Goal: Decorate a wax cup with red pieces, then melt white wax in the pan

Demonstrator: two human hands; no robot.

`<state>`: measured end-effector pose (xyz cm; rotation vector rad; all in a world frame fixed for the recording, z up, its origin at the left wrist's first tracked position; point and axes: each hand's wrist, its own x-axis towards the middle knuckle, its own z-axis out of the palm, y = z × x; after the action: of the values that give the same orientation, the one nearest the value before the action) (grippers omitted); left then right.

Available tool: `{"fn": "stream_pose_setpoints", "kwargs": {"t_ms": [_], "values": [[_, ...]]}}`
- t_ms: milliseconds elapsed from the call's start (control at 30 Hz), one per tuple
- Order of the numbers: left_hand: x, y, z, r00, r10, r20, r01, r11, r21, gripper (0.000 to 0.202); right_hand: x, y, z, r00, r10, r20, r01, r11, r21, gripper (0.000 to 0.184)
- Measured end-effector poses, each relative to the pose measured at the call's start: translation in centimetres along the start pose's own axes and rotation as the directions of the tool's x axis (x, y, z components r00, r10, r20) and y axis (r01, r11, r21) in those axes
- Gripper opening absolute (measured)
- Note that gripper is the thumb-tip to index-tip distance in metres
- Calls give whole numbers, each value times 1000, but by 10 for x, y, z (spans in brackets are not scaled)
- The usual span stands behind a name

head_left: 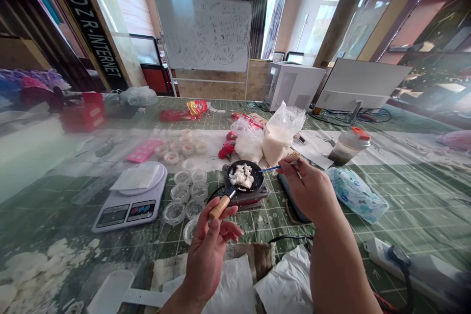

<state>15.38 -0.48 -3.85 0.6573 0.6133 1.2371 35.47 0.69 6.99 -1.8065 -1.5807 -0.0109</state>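
Observation:
A small black frying pan [260, 185] with a wooden handle [219, 207] rests over a small hot plate [253, 199]. White lumps [243, 176] lie in the pan. My left hand [209, 243] grips the wooden handle between thumb and fingers. At the pan's right side, my right hand [300, 184] pinches a thin blue stick [271, 168], its tip at the pan's rim. Part of a dark phone [289, 196] shows under my right hand. Several clear round cups [180, 192] stand left of the pan.
A kitchen scale [132, 206] stands at left. Behind the pan are bags of white material [277, 140]. A shaker bottle [348, 147], a tissue pack [356, 194] and a power strip [382, 255] are at right. A white scoop [114, 292] and paper sheets [231, 284] lie in front.

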Motion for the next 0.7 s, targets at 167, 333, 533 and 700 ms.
{"fn": "stream_pose_setpoints", "kwargs": {"t_ms": [167,333,533,700], "values": [[0,0,0,1000,3,3,-3,1000,-10,34,-1,1,-1,999,10,37,-9,1000,-27,25],[0,0,0,1000,7,-2,-7,1000,-11,36,-1,-2,-3,999,25,-33,-24,1000,19,25],[0,0,2,1000,5,7,-5,1000,-15,33,0,0,-2,996,47,-78,-52,997,-62,26],[0,0,1,1000,7,14,-7,1000,-15,33,0,2,3,997,36,-68,-42,995,-86,26]]}}
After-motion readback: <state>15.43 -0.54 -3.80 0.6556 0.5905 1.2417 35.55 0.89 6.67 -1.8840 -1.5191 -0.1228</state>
